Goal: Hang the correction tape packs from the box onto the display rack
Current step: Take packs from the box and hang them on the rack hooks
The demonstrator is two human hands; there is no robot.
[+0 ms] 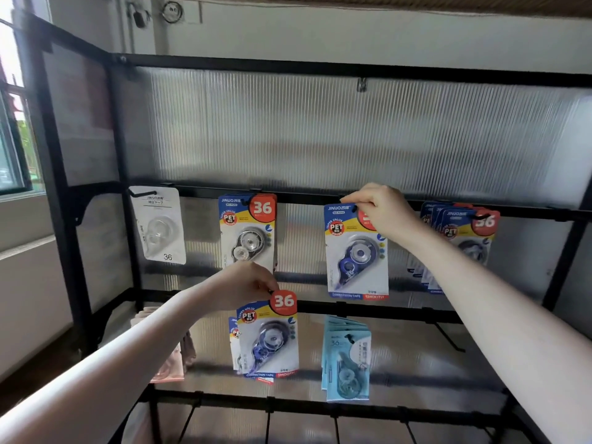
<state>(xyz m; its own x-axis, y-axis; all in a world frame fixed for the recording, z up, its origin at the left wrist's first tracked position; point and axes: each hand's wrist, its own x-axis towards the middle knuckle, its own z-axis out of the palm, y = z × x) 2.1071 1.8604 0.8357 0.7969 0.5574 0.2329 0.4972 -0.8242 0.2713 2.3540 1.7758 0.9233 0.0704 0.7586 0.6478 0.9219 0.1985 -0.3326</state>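
Rack point(320, 69): black metal frame with ribbed translucent back panels; three horizontal rails in view, the middle and lower ones carrying hooks.
Middle rail, counted left to right: one white pack point(159, 225) on a hook; a small stack of blue-and-red packs point(248, 231), count not readable; one blue pack point(356, 251) at the right hand; a fanned bunch of blue-and-red packs point(461, 232), several, exact count unclear.
Lower rail, left to right: pinkish packs point(169, 363) largely hidden behind the left forearm; held packs point(267, 338) at the left hand; a stack of pale blue packs point(346, 360), about four edges showing.
Right hand point(379, 211): grip closed, fingers curled over the top edge of the blue pack, pinching it at its hang hole against the middle rail; the pack hangs upright below the hand.
Left hand point(243, 285): grip closed, fingertips pinching the top of the held packs just left of the red "36" disc; at least two packs overlap here, front one upright.
Box: not in view.
Window point(12, 123): at far left, beside the rack's side panel.
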